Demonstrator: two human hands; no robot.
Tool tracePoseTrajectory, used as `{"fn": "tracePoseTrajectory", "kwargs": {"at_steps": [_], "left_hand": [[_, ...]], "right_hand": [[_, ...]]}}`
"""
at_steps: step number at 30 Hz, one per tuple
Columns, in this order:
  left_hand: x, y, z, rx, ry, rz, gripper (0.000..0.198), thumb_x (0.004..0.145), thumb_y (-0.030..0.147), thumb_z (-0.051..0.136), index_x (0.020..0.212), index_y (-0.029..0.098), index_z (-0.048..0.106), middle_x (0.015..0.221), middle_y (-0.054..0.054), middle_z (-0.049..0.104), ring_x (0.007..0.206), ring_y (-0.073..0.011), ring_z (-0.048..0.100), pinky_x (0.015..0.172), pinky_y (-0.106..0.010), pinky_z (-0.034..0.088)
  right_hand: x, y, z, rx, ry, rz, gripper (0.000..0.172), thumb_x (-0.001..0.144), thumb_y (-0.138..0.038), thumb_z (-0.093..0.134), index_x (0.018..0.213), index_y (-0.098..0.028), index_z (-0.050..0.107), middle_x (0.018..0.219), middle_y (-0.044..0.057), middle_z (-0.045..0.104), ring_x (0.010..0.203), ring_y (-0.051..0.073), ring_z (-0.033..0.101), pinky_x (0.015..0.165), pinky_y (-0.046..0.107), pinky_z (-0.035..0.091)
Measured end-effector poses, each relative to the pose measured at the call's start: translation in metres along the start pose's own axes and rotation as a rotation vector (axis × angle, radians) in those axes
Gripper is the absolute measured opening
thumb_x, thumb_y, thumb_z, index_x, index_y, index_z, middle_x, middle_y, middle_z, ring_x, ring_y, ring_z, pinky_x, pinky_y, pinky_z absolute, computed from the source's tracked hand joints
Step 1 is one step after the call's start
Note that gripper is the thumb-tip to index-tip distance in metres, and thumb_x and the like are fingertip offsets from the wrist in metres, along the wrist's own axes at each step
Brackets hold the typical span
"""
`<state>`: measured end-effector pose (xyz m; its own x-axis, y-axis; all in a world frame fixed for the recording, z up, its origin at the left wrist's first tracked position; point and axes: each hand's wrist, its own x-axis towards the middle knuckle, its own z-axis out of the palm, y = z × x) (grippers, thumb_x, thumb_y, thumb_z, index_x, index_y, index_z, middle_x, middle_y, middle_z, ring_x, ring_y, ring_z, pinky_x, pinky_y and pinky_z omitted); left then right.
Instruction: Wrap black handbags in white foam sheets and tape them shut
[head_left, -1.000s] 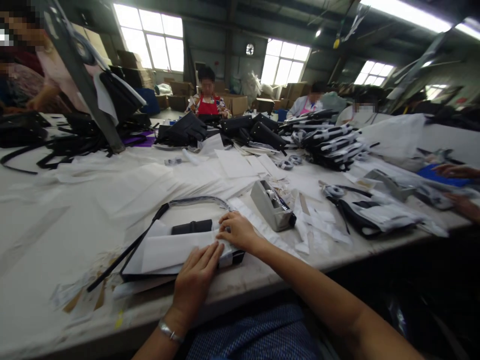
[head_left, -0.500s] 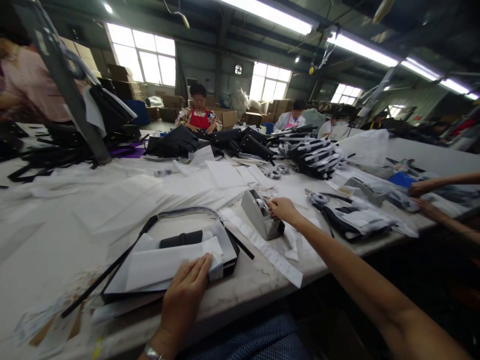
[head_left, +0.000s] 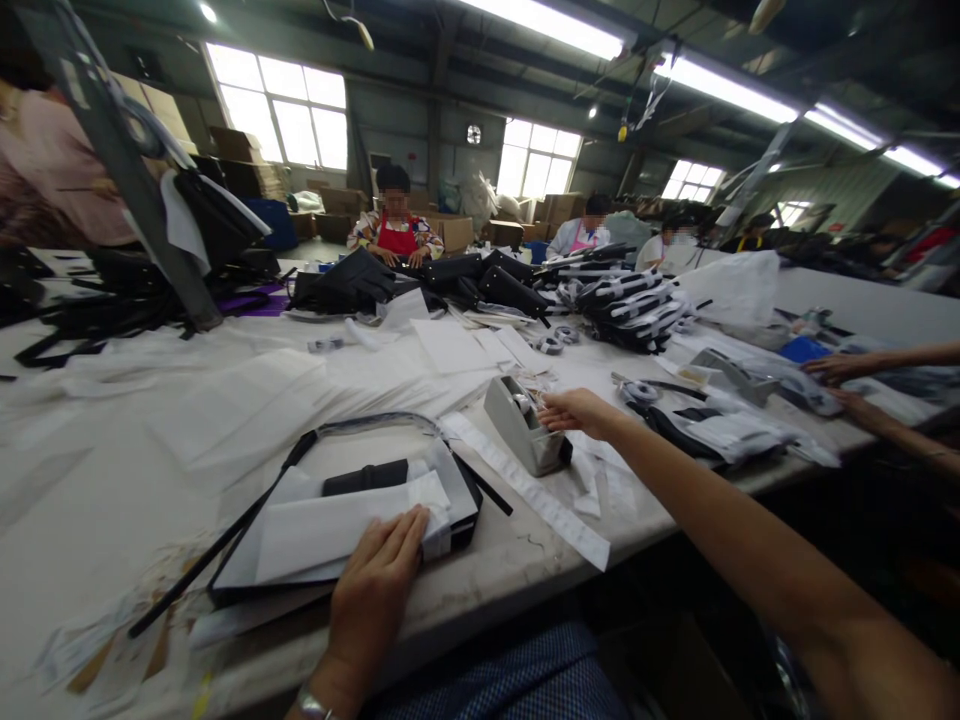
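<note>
My left hand (head_left: 381, 580) lies flat, fingers stretched out, on folded white paper (head_left: 322, 535) that covers part of a black bag (head_left: 469, 530). The bag lies on its side on the table, its long black strap (head_left: 206, 560) looping out around it. A dark, rolled-looking black piece (head_left: 365, 477) shows beside the paper. My right hand (head_left: 577, 412) is at the grey tape dispenser (head_left: 529, 440), its fingers drawn together close to the tape roll. Whatever those fingers pinch is too small to make out. A white printed strip (head_left: 536, 495) runs between bag and dispenser.
White paper sheets (head_left: 247, 385) spread over the table's middle. Black bags (head_left: 345, 285) and wrapped straps (head_left: 630, 305) are piled behind. At right lie another partly wrapped bag (head_left: 720, 435) and a second dispenser (head_left: 727, 372). A co-worker's hands (head_left: 829, 370) work at the far right.
My right hand has shifted slightly right at the dispenser, and its fingers look less curled. My left hand stays flat on the paper. The co-worker's hands at right have moved a little.
</note>
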<state>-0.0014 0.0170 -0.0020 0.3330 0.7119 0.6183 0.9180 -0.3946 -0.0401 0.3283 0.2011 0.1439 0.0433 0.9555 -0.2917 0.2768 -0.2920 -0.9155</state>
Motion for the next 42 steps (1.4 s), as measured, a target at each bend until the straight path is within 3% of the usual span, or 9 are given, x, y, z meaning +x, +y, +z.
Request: {"fn": "tracePoseTrajectory", "kwargs": {"at_steps": [4, 8, 14, 19, 23, 27, 32, 37, 42], "left_hand": [[-0.002, 0.0, 0.002, 0.005, -0.034, 0.002, 0.045, 0.097, 0.018, 0.046, 0.142, 0.018, 0.048, 0.138, -0.004, 0.059, 0.119, -0.0254, 0.058, 0.109, -0.045, 0.043], [-0.003, 0.0, 0.003, 0.012, -0.013, 0.009, 0.046, 0.097, 0.018, 0.047, 0.144, 0.018, 0.046, 0.138, -0.003, 0.059, 0.118, -0.0245, 0.059, 0.109, -0.045, 0.042], [0.001, 0.0, -0.001, 0.007, -0.01, 0.01, 0.046, 0.097, 0.019, 0.047, 0.143, 0.019, 0.047, 0.137, -0.003, 0.06, 0.117, -0.0249, 0.059, 0.107, -0.045, 0.044], [0.0, 0.001, -0.001, -0.002, -0.007, -0.002, 0.049, 0.097, 0.018, 0.048, 0.145, 0.02, 0.043, 0.137, -0.002, 0.06, 0.117, -0.0247, 0.06, 0.107, -0.045, 0.044], [-0.002, 0.0, 0.001, -0.028, -0.012, -0.01, 0.052, 0.096, 0.017, 0.049, 0.147, 0.021, 0.04, 0.138, -0.003, 0.059, 0.118, -0.0245, 0.06, 0.109, -0.045, 0.042], [0.0, 0.002, 0.0, -0.054, -0.029, -0.026, 0.051, 0.095, 0.016, 0.051, 0.146, 0.019, 0.042, 0.137, -0.003, 0.059, 0.119, -0.0246, 0.059, 0.109, -0.045, 0.042], [0.003, 0.006, -0.005, -0.088, -0.048, -0.082, 0.044, 0.095, 0.014, 0.051, 0.139, 0.016, 0.05, 0.132, -0.005, 0.063, 0.117, -0.0236, 0.059, 0.109, -0.043, 0.042], [0.004, 0.009, -0.005, -0.108, -0.037, -0.117, 0.039, 0.095, 0.014, 0.051, 0.134, 0.017, 0.055, 0.131, -0.006, 0.064, 0.116, -0.0235, 0.06, 0.108, -0.044, 0.045], [0.003, 0.012, -0.004, -0.135, -0.008, -0.153, 0.038, 0.094, 0.012, 0.053, 0.131, 0.018, 0.057, 0.129, -0.003, 0.065, 0.115, -0.0224, 0.06, 0.109, -0.044, 0.044]], "right_hand": [[-0.044, 0.017, -0.013, 0.033, 0.001, 0.023, 0.03, 0.092, -0.035, 0.065, 0.082, -0.006, 0.07, 0.083, 0.015, 0.074, 0.06, 0.014, 0.069, 0.054, 0.018, 0.06], [-0.07, 0.059, -0.009, 0.104, 0.096, -0.002, 0.029, 0.085, -0.036, 0.074, 0.079, -0.008, 0.071, 0.082, 0.014, 0.073, 0.058, 0.013, 0.068, 0.05, 0.018, 0.057], [-0.06, 0.109, 0.012, 0.179, 0.256, -0.083, 0.025, 0.076, -0.035, 0.08, 0.079, -0.012, 0.071, 0.079, 0.01, 0.073, 0.056, 0.012, 0.066, 0.05, 0.019, 0.057], [-0.051, 0.118, 0.01, 0.119, 0.278, -0.109, 0.023, 0.075, -0.035, 0.078, 0.076, -0.013, 0.07, 0.076, 0.009, 0.073, 0.054, 0.012, 0.064, 0.047, 0.019, 0.054], [-0.067, 0.115, 0.004, -0.041, 0.235, -0.201, 0.022, 0.076, -0.037, 0.076, 0.078, -0.015, 0.073, 0.072, 0.006, 0.072, 0.055, 0.013, 0.064, 0.052, 0.021, 0.054], [-0.088, 0.089, 0.013, -0.383, 0.025, -0.487, 0.02, 0.085, -0.037, 0.066, 0.089, -0.021, 0.075, 0.076, 0.003, 0.073, 0.066, 0.016, 0.068, 0.064, 0.024, 0.054], [-0.093, 0.029, 0.058, -0.65, -0.457, -0.801, 0.021, 0.093, -0.033, 0.057, 0.093, -0.023, 0.076, 0.082, 0.003, 0.073, 0.073, 0.015, 0.066, 0.07, 0.023, 0.048], [-0.06, -0.013, 0.123, -0.939, -0.732, -1.013, 0.016, 0.088, -0.032, 0.063, 0.089, -0.026, 0.077, 0.075, 0.0, 0.072, 0.064, 0.014, 0.061, 0.062, 0.023, 0.039], [-0.023, -0.025, 0.175, -1.252, -0.941, -1.063, 0.007, 0.079, -0.028, 0.071, 0.081, -0.03, 0.078, 0.067, -0.004, 0.072, 0.058, 0.013, 0.058, 0.053, 0.024, 0.028]]}}
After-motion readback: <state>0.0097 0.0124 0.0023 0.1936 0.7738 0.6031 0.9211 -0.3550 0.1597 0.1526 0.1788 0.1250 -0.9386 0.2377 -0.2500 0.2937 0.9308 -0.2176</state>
